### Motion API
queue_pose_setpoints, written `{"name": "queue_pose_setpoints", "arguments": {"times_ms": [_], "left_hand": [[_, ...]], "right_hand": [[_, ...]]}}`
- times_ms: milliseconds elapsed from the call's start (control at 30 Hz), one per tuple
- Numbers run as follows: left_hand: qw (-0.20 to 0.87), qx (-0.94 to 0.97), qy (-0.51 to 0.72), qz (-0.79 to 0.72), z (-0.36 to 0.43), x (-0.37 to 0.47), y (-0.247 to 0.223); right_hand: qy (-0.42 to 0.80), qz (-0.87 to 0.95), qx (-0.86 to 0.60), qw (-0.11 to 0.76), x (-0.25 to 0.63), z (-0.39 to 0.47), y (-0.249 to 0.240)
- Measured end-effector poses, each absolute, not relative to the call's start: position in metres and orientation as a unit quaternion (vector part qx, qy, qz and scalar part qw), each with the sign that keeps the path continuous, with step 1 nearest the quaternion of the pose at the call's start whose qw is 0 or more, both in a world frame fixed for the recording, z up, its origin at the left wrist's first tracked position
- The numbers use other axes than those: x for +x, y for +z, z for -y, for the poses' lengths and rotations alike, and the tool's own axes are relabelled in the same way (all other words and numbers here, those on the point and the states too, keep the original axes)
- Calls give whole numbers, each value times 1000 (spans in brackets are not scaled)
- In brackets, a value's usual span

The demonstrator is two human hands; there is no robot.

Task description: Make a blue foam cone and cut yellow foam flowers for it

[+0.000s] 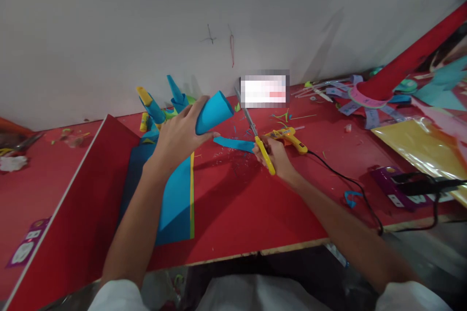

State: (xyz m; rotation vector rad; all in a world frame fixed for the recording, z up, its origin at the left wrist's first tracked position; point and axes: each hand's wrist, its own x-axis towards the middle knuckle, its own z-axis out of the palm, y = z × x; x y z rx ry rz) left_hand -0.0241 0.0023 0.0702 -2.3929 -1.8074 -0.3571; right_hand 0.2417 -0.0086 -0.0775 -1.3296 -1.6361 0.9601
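My left hand point(182, 131) is wrapped round a rolled tube of blue paper point(216, 112), tilted up to the right above the table. In my right hand point(274, 153) is a pair of scissors point(264, 154) with yellow handles, the long blades pointing up and away. A narrow blue paper strip point(234, 144) runs from the right fingers towards my left thumb; whether the fingers pinch it is hard to see. Just beyond the right hand lies a yellow glue gun point(294, 140) with a black cord. Blue paper sheets point(177, 204) lie under my left forearm.
Rolled blue paper pieces point(176, 92) and a glue stick point(144, 121) stand at the back left. A red divider point(82, 204) borders the left. On the right are a red paper cone point(412, 60), yellow wrapped sheets point(416, 150) and a purple box point(392, 187). Scraps litter the red table point(233, 218).
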Motion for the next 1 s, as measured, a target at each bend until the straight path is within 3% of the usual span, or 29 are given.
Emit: {"name": "queue_pose_setpoints", "arguments": {"times_ms": [300, 600, 1000], "left_hand": [[124, -772, -94, 616, -1, -26, 71], [99, -777, -86, 615, -1, -23, 71], [91, -785, -54, 611, 2, -14, 71]], "right_hand": [[281, 658, -592, 371, 231, 18, -66], [430, 639, -494, 402, 227, 24, -69], [388, 685, -514, 340, 232, 25, -55]]}}
